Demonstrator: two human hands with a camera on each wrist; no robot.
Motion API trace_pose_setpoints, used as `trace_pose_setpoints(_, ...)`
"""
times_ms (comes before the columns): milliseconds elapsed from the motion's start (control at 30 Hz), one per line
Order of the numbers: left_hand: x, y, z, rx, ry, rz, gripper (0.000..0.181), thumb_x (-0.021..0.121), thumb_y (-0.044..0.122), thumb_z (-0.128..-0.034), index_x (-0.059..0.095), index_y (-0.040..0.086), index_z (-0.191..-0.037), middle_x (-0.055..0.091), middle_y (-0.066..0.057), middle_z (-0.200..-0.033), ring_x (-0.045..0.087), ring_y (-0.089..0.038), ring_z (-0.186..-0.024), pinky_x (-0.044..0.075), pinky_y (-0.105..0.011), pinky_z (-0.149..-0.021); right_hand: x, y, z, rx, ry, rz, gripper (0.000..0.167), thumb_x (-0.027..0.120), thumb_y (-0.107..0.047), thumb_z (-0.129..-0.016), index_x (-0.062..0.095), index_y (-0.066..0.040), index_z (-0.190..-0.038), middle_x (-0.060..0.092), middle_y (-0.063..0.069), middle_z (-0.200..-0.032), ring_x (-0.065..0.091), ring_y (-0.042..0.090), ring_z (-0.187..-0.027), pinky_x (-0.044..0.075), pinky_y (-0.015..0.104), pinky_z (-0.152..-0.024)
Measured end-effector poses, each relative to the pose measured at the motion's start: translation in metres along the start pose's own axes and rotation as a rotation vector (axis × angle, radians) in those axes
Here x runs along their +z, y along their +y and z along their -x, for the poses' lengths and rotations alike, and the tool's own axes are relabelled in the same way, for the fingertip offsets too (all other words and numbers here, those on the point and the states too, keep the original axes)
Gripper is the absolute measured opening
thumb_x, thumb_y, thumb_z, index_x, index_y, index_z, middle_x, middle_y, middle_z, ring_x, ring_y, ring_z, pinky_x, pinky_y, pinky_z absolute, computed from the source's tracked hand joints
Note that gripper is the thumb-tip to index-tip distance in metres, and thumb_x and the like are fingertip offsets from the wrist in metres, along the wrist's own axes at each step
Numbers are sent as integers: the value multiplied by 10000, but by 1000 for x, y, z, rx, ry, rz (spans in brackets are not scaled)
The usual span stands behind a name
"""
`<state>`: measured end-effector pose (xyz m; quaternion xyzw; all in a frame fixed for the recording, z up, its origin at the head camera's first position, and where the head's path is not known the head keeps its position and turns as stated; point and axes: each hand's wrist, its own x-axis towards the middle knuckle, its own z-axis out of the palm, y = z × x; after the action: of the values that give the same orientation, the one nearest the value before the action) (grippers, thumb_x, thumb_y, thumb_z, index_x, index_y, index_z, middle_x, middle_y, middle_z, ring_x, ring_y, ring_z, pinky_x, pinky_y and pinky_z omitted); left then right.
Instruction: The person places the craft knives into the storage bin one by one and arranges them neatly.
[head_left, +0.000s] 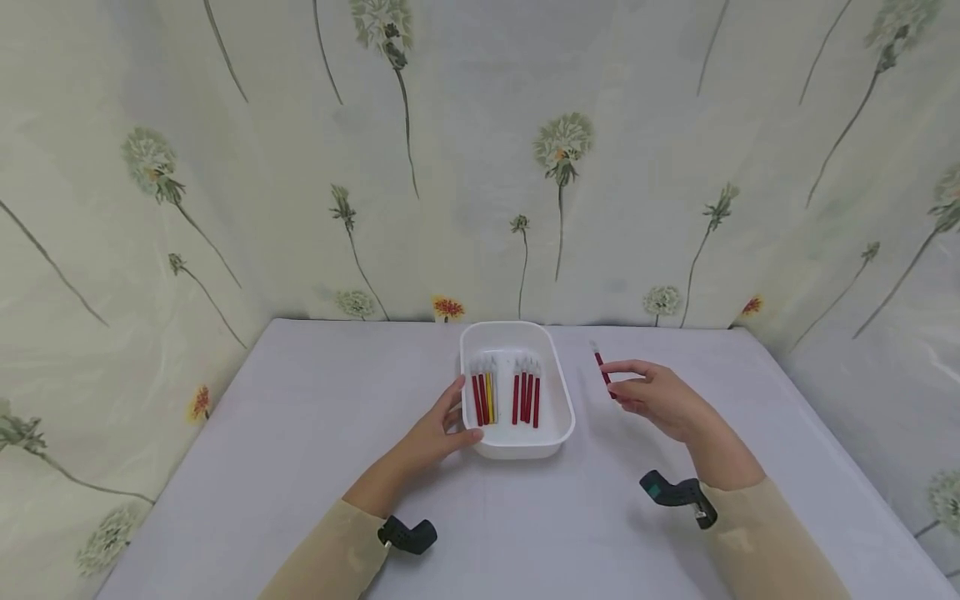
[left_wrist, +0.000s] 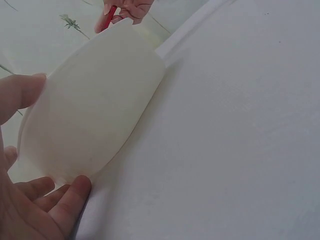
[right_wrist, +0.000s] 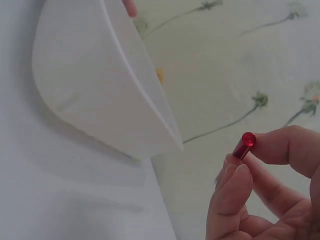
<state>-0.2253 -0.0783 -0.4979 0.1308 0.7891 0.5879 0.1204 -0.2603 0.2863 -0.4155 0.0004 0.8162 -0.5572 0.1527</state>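
Note:
A white plastic tray [head_left: 519,451] stands on the table, holding slim pens in two side-by-side groups. In the left group are red pens [head_left: 477,402], a yellow pen [head_left: 489,398] and a pale one; the right group has several red pens [head_left: 526,400]. All have whitish, clear-looking tips. My left hand [head_left: 431,435] grips the tray's left side, thumb at the rim and fingers against the outer wall. To the right of the tray, my right hand [head_left: 663,402] pinches another red pen [head_left: 604,375] above the table, whitish tip pointing away. Its round red end [right_wrist: 248,139] shows in the right wrist view.
A pale cloth covers the table [head_left: 337,375]. Behind and at both sides hangs a curtain [head_left: 465,167] printed with dandelions. Each forearm wears a dark wrist camera [head_left: 408,536] over a beige sleeve.

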Motion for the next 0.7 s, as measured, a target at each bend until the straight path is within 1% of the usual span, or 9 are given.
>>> trace_pose_setpoints(133,0,-2,-1,1,1,0,979,758,329,-896,108,248,-1623,233,-119,-1644,303,-355,-1472,402,-587,-1077,6,-7,-2,-2,-21,-10,491,637,-185,-991,493,-14,-1428,633,115,-1136,615,201,-963,568,235,-851)
trace_pose_setpoints(233,-1,-3,-2,-3,2,-9,981,760,343,-892,109,256,-1622,236,-120,-1643,302,-354,-1472,399,-587,-1080,12,-14,-4,-7,-37,-5,488,638,-182,-989,498,-11,-1424,632,110,-1129,607,197,-949,567,225,-832)
trace_pose_setpoints(400,-1,-1,-2,1,0,-4,970,752,309,-904,105,241,-1623,232,-125,-1643,294,-356,-1475,392,-583,-1087,24,-26,-7,-7,-66,-17,498,652,-163,-976,500,8,-1419,616,139,-1150,602,206,-938,566,226,-828)
trace_pose_setpoints(533,-1,1,0,7,-1,8,958,748,288,-910,109,238,-1622,235,-125,-1642,297,-354,-1474,392,-576,-1089,33,-32,-12,-19,-110,-36,482,657,-134,-966,516,22,-1399,606,161,-1152,596,195,-909,562,241,-822)
trace_pose_setpoints(600,-1,2,1,8,-3,14,951,747,279,-913,115,237,-1622,239,-125,-1641,303,-351,-1472,388,-569,-1095,39,-36,-15,-22,-132,-50,461,660,-123,-961,535,17,-1382,603,173,-1155,590,213,-916,557,251,-812)
trace_pose_setpoints(700,-2,3,1,13,-6,18,949,746,272,-915,115,230,-1623,249,-132,-1637,314,-354,-1467,384,-566,-1099,49,-39,-20,-22,-158,-47,457,648,-103,-962,532,29,-1384,586,217,-1227,588,266,-974,560,299,-874)
